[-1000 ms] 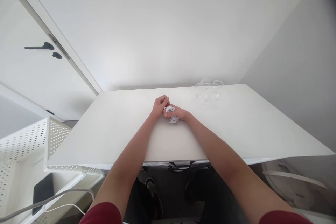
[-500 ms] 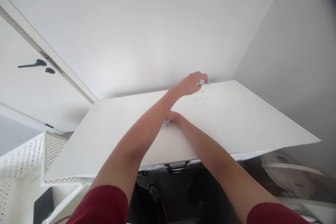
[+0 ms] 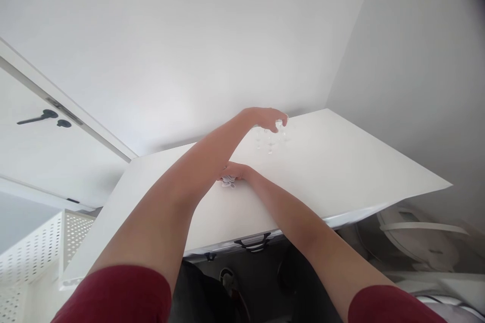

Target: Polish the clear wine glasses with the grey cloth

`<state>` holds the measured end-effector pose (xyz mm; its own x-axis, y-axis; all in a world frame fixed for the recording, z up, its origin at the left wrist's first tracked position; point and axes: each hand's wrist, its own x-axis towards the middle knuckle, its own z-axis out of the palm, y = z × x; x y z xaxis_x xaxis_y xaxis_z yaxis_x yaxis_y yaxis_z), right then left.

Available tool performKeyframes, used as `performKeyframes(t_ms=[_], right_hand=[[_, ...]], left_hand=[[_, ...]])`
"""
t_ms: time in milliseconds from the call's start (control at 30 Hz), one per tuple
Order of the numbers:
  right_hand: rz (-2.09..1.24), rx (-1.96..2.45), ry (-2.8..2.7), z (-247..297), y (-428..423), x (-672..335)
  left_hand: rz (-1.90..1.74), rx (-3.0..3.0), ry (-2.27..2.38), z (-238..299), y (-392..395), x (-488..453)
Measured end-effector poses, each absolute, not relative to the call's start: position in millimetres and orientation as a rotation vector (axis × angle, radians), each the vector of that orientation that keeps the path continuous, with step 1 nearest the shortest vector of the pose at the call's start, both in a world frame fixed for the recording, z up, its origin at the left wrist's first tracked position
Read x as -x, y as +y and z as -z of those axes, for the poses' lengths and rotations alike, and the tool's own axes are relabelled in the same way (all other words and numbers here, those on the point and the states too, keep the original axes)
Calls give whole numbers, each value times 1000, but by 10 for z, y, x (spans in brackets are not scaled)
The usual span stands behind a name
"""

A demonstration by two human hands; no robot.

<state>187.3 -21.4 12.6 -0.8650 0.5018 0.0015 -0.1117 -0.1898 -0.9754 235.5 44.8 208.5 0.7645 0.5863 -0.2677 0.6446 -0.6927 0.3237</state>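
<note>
My left hand [image 3: 272, 119] reaches across to the back edge of the white table [image 3: 333, 161]. Its thumb and fingers curve around a clear glass [image 3: 279, 125], most of which is hard to make out against the white. Other small clear glass pieces [image 3: 270, 145] stand close by, below and left of those fingers; their exact shape is faint. Under my left forearm, my right hand [image 3: 237, 170] rests on the tabletop, closed on a bunched whitish cloth [image 3: 228, 181]. Part of the right hand's fingers is hidden by the left arm.
A plain wall [image 3: 212, 50] rises behind the table. To the left is a white door with a black handle [image 3: 38, 117], and a perforated white panel [image 3: 78, 229] lies below. Black handles [image 3: 253, 243] sit under the front edge. A white chair [image 3: 420, 242] stands at the right.
The view has shifted slightly. My left hand has come a little lower and nearer with the glass. My right hand still holds the cloth, more of which now shows.
</note>
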Motion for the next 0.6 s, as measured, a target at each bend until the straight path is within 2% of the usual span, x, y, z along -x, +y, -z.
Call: performKeyframes(t_ms=[300, 467, 600], right_hand=[[-2082, 555, -1667, -185, -242, -1883], [-2068, 623, -1657, -206, -256, -1893], [-2085, 549, -1668, -223, -267, -1889]], left_hand=[[223, -2618, 912, -1927, 596, -2329], [87, -2666, 877, -1904, 618, -2328], [127, -2619, 886, -1899, 620, -2345]])
